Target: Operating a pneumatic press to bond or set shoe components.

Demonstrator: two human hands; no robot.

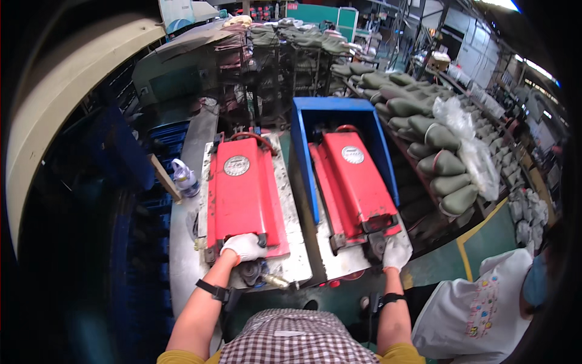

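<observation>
My left hand [244, 247] lay at the near end of the left red cover [247, 197], which ran to twelve, and my right hand [397, 253] was nearer the right red cover [356, 179], angled toward eleven, though whether either gripped I couldn't tell.

Left red cover [245, 194]: glossy painted metal look, scuffed. Plate [296, 242] under it: worn, matt metal. Blue hood [336, 104] right of it: smooth, painted metal look. White glove [244, 247] at its near edge: matt cloth.

Two worn, pale plates [297, 247] each carry a red machine [247, 197].
</observation>
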